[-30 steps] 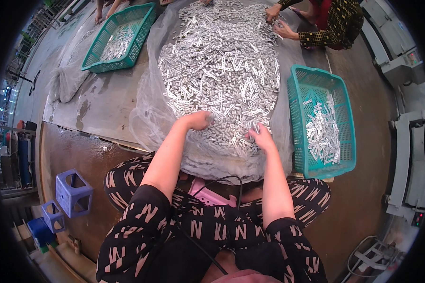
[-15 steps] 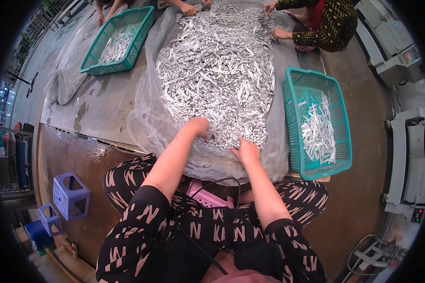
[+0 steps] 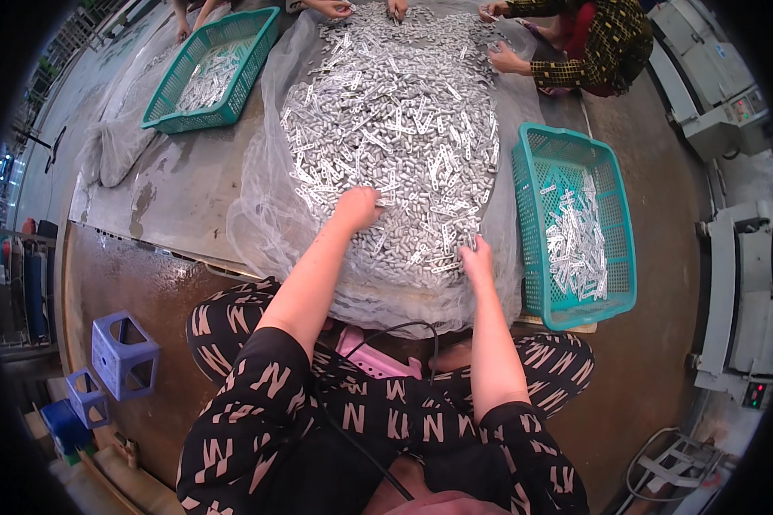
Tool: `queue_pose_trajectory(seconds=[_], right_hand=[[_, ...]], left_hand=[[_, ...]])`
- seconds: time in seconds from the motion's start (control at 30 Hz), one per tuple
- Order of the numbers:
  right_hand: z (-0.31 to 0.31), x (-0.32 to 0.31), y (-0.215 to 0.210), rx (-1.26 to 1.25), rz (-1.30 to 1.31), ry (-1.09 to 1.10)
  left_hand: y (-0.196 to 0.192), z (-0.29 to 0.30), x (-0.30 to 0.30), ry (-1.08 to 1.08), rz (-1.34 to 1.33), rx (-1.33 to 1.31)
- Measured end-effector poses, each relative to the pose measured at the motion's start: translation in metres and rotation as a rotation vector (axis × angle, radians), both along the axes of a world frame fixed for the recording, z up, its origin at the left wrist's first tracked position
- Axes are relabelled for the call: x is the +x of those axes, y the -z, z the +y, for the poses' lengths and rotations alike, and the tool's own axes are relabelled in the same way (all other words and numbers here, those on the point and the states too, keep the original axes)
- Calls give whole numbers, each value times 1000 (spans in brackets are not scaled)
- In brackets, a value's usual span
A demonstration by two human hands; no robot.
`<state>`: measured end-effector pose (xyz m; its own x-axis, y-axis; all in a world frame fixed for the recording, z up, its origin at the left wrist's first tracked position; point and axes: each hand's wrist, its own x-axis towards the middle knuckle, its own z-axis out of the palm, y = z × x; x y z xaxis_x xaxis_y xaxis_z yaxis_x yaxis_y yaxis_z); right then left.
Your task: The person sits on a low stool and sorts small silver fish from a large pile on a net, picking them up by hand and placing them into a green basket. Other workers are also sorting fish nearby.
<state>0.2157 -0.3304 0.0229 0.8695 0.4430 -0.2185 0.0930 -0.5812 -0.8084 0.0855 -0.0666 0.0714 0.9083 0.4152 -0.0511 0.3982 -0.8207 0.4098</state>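
Observation:
A broad heap of small silvery metal pieces (image 3: 404,112) lies in front of me, with flat, holed strips mixed among short rounded bits. My left hand (image 3: 358,209) rests on the heap's near left part, fingers closed and pointing right beside some flat strips. At the near right edge of the heap is my right hand (image 3: 478,257), its thumb and fingers drawn together. What either hand pinches is too small or hidden to make out. To the right stands a green plastic basket (image 3: 532,257) holding many flat metal strips (image 3: 578,245).
Translucent sheeting (image 3: 262,215) lies under the heap. Another green basket (image 3: 167,120) with strips stands at the far left. Co-workers' hands (image 3: 508,60) work at the heap's far end. Blue stools (image 3: 124,356) stand left, a pink stool (image 3: 378,356) between my legs, machines (image 3: 739,283) right.
My left hand has moved a little farther up the heap. My right hand has shifted right toward the heap's edge. Co-workers' hands at the far end have moved too.

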Motion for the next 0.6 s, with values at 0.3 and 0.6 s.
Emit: queue_pose_trajectory(seconds=[0.3,0.6], right_hand=[[48,-25,-42,-504,-196,-140],[37,1,-23,-395,-93,-163]], left_hand=[[-1,6,-7,96,325,-460],[-6,1,-4,-11,275,-351]])
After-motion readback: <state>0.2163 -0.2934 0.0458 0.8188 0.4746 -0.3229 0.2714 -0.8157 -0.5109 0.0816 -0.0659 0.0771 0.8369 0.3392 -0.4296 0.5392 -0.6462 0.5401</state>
